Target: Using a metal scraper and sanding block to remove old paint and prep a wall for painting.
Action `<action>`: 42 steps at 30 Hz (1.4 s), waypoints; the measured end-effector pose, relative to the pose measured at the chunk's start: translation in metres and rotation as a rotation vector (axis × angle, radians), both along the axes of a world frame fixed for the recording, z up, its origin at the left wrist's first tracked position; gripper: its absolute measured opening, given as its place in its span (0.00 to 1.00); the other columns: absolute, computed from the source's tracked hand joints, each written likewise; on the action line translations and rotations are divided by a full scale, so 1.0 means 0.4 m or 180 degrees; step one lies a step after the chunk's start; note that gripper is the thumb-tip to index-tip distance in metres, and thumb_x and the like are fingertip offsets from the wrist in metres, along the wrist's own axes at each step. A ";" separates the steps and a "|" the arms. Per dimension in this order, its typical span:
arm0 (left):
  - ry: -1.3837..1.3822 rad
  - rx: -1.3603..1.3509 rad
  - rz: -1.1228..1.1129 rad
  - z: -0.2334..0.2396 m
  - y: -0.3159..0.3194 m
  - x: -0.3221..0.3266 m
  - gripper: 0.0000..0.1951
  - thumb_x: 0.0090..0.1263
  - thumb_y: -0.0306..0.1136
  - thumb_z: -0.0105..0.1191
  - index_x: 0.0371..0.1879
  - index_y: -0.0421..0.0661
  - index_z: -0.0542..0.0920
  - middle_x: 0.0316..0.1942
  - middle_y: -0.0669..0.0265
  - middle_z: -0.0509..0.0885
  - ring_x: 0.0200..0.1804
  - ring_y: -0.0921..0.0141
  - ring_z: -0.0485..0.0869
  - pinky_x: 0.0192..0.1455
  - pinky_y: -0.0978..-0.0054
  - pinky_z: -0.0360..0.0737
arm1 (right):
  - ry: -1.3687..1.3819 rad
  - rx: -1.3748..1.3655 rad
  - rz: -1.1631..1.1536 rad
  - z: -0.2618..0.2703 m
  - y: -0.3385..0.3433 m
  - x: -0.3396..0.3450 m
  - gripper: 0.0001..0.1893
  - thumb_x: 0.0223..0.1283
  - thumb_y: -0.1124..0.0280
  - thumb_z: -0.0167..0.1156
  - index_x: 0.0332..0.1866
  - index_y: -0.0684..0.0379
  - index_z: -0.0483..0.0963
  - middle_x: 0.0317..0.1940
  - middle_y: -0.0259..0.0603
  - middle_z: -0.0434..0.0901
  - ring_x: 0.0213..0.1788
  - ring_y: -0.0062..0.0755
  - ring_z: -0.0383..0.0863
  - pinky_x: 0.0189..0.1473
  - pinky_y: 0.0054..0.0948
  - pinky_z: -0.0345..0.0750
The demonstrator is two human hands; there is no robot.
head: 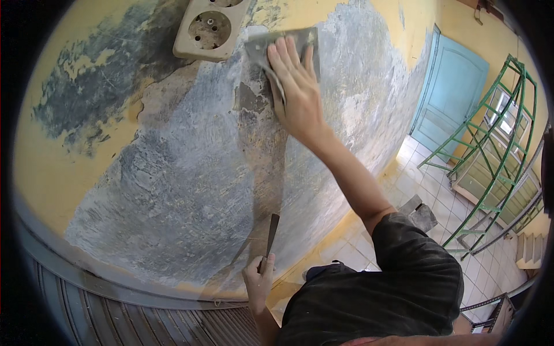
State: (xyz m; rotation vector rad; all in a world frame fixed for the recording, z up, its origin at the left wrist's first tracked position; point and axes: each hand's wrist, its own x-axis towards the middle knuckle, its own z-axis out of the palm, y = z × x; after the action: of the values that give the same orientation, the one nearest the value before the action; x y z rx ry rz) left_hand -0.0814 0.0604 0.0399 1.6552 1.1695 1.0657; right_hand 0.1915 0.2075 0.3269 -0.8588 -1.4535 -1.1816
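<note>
My right hand (296,88) lies flat with its fingers spread over a grey sheet, probably sandpaper (312,40), against the wall (186,173). The sheet's left side curls up by the thumb, and its outline is blurred. Around it the yellow paint is worn away to scuffed grey and whitish patches. Lower down, my left hand (259,277) grips a narrow dark metal scraper (272,235) by its lower end, blade pointing up. The blade stands before the wall; whether it touches is unclear.
A dirty wall socket (210,32) sits just left of the sheet. Grey ribbed metal (108,324) runs along the lower left. On the tiled floor (437,194) are flat grey plates (420,214) and a green metal scaffold frame (493,184). Behind stands a blue door (454,86).
</note>
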 end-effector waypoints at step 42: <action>0.1719 0.5827 0.4150 0.943 0.360 -0.143 0.17 0.69 0.44 0.71 0.54 0.56 0.91 0.31 0.70 0.83 0.31 0.72 0.84 0.32 0.68 0.82 | 0.0361 0.0159 0.0430 0.284 -0.023 0.023 0.31 0.64 0.83 0.51 0.74 0.77 0.63 0.75 0.68 0.64 0.81 0.62 0.58 0.83 0.49 0.55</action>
State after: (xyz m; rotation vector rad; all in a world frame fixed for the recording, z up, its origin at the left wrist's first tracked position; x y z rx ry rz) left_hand -0.1385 0.2043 0.4172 2.4048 1.7856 3.3603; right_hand 0.2006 0.1982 0.4405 -0.7688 -1.3626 -1.0475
